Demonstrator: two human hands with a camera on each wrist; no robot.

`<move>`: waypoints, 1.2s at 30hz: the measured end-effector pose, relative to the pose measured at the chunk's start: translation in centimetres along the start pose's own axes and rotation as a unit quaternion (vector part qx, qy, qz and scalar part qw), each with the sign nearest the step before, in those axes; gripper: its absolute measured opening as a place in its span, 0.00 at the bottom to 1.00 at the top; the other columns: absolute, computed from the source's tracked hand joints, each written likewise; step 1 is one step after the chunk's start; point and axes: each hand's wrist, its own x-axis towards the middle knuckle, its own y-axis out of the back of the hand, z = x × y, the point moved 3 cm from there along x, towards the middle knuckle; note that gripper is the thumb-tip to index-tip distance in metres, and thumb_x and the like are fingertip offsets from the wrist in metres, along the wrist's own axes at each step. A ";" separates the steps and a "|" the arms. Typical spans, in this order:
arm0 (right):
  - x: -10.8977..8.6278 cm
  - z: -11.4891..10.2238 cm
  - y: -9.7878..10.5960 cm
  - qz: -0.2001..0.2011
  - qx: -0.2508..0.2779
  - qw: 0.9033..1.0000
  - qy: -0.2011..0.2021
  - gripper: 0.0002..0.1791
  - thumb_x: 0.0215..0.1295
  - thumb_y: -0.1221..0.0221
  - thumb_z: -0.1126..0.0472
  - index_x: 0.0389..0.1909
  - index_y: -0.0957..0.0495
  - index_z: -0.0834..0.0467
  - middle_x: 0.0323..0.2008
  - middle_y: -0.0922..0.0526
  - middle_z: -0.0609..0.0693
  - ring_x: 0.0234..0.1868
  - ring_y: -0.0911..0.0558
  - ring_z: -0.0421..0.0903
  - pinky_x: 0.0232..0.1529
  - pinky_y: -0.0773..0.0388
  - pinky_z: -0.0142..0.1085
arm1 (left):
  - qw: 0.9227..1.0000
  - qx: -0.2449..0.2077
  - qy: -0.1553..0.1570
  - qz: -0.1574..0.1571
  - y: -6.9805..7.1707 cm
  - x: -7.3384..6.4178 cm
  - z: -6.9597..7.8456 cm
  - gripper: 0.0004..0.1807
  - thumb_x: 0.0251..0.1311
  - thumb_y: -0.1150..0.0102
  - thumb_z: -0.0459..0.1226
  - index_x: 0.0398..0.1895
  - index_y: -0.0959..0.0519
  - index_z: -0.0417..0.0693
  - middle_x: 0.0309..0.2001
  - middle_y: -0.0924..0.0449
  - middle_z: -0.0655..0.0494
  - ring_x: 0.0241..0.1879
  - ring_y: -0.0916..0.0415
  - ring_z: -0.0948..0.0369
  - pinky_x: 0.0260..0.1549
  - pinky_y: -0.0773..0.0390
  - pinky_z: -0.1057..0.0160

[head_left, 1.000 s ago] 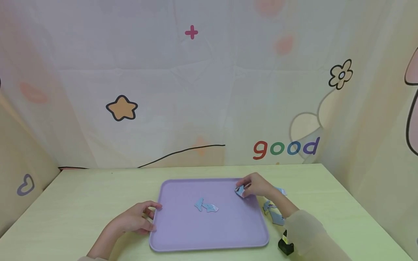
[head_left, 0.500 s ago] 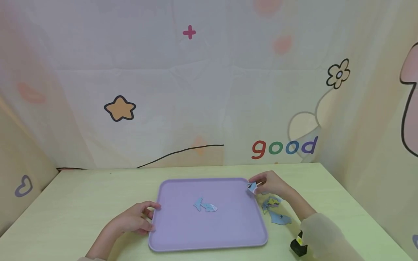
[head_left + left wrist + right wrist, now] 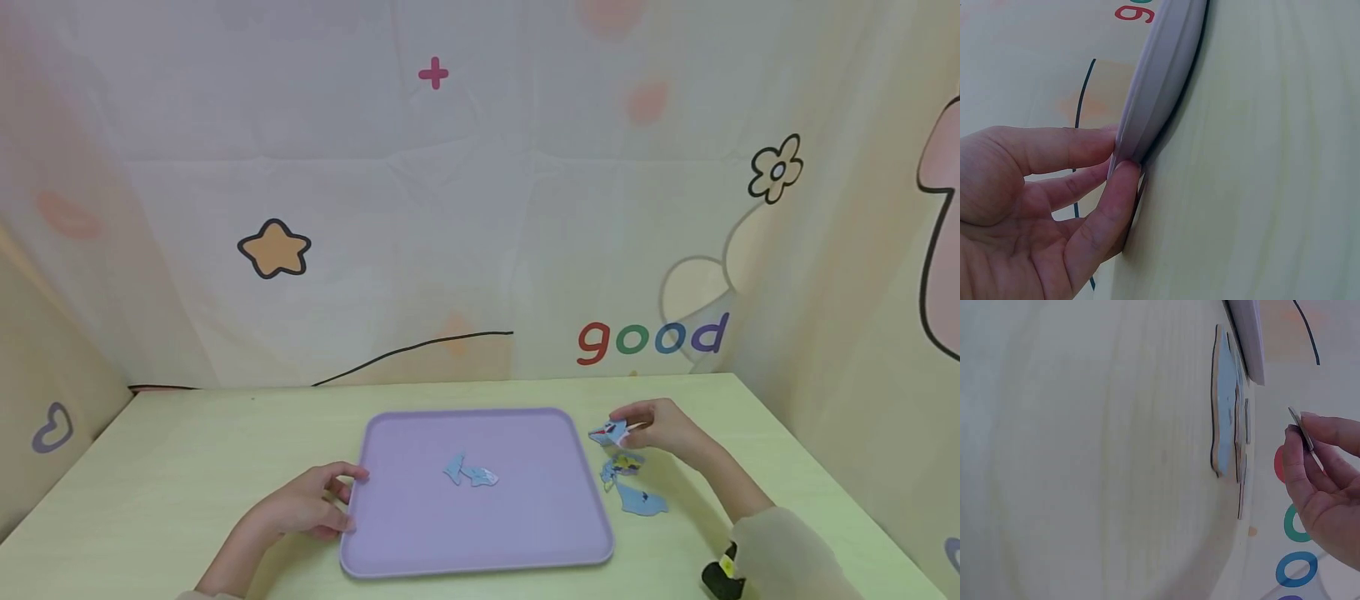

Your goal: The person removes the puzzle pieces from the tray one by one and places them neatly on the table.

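My right hand (image 3: 663,429) pinches a light-blue puzzle piece (image 3: 609,432) with red and dark markings, beyond the tray's right edge. The right wrist view shows that piece edge-on as a thin slab between thumb and fingers. Just in front of this hand, a yellow-patterned piece (image 3: 628,463) and a larger blue piece (image 3: 642,501) lie on the table. At the left rim of the purple tray (image 3: 480,542), my left hand (image 3: 307,500) holds the edge; thumb and fingers meet the rim in the left wrist view. Two small blue pieces (image 3: 480,476) lie mid-tray.
The tray lies flat on a pale wooden table (image 3: 187,467). A printed curtain (image 3: 375,250) closes off the back and sides. A black wrist device (image 3: 722,573) with a yellow patch sits by the right sleeve.
My right hand has moved right with the pinched piece, from over the tray's far right corner to beyond its edge. The left hand and the two pieces on the tray have stayed put.
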 end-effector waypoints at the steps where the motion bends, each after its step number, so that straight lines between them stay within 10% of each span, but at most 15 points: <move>1: -0.2 0.2 0.2 0.004 -0.003 1.000 -0.005 0.22 0.50 0.36 0.68 0.48 0.25 0.69 0.43 0.21 0.60 0.41 0.23 0.48 0.40 0.22 0.36 | 1.000 0.000 0.000 0.001 0.0 0.0 0.0 0.34 0.43 0.35 0.25 0.57 0.35 0.35 0.36 0.36 0.47 0.28 0.30 0.59 0.28 0.22 0.59; 36: -3.5 4.0 3.3 -0.005 -0.037 0.998 -0.043 0.21 0.48 0.37 0.69 0.46 0.25 0.71 0.42 0.23 0.60 0.39 0.26 0.47 0.35 0.23 0.32 | 1.000 0.004 0.000 0.001 0.1 0.2 -0.2 0.33 0.43 0.35 0.25 0.57 0.35 0.34 0.36 0.36 0.48 0.29 0.32 0.58 0.27 0.23 0.59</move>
